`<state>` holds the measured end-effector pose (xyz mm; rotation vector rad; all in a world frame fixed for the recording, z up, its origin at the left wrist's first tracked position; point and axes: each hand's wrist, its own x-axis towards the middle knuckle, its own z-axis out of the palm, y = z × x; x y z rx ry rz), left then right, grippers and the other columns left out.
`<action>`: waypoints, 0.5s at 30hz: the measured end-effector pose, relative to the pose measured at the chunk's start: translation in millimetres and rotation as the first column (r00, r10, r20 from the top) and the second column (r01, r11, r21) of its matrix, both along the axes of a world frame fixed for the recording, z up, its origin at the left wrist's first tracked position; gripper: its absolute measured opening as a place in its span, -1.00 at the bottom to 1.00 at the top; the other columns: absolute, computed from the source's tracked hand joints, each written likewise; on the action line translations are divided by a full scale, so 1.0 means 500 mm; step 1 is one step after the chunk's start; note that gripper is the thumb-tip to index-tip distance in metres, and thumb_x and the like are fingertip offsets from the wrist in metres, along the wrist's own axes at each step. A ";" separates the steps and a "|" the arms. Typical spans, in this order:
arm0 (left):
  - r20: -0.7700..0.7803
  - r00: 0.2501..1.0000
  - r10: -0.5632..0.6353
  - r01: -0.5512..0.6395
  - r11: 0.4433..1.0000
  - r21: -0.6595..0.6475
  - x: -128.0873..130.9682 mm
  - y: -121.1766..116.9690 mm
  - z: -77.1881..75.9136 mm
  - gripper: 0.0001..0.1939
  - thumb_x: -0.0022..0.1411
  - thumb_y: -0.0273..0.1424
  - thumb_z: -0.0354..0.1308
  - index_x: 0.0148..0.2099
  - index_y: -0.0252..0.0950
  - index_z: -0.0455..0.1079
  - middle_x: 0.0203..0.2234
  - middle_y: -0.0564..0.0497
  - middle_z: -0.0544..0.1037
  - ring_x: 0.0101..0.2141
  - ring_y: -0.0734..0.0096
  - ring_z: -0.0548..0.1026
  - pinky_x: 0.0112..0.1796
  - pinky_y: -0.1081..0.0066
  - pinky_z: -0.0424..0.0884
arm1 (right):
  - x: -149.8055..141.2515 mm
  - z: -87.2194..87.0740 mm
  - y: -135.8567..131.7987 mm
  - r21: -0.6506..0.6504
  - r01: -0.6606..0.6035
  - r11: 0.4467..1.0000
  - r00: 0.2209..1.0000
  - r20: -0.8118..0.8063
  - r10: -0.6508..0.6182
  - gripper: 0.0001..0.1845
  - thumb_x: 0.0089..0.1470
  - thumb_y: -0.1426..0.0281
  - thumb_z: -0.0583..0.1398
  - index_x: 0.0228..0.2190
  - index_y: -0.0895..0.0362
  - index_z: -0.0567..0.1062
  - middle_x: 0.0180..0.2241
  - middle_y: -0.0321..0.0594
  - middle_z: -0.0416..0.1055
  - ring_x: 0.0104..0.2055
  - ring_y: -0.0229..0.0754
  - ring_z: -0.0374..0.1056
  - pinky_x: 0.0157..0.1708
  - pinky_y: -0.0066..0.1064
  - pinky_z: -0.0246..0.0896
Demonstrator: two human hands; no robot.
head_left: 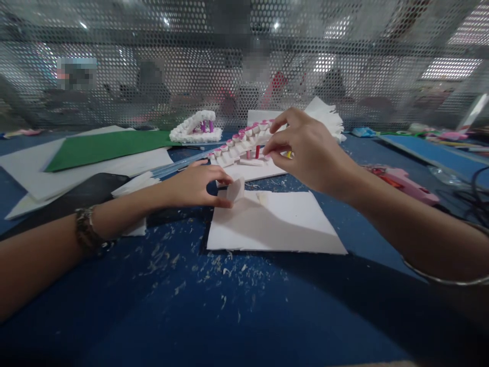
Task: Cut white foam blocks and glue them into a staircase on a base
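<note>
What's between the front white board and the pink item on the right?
In the head view, the right forearm crosses between the white board and the pink item, with blue tabletop showing below it.

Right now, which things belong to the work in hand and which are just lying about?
Likely in use:
- left hand, at small white piece
- right hand, by model staircase
- front white board

Apparently lying about:
- green sheet
- pink tool
- blue board
- black cable
</note>
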<state>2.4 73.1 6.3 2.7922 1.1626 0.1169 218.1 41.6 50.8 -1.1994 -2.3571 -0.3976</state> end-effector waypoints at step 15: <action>-0.009 1.000 -0.006 0.006 1.000 0.018 0.004 -0.005 0.002 -0.41 -0.02 0.06 -0.01 -0.09 -0.27 0.32 -0.13 -0.06 0.43 -0.08 0.15 0.33 0.07 0.13 -0.20 | -0.012 -0.007 0.002 -0.047 0.134 0.990 0.989 0.067 -0.131 -0.75 0.06 0.40 0.01 -0.60 0.15 0.33 -0.57 -0.20 0.29 -0.51 -0.24 0.18 -0.49 -0.38 -0.01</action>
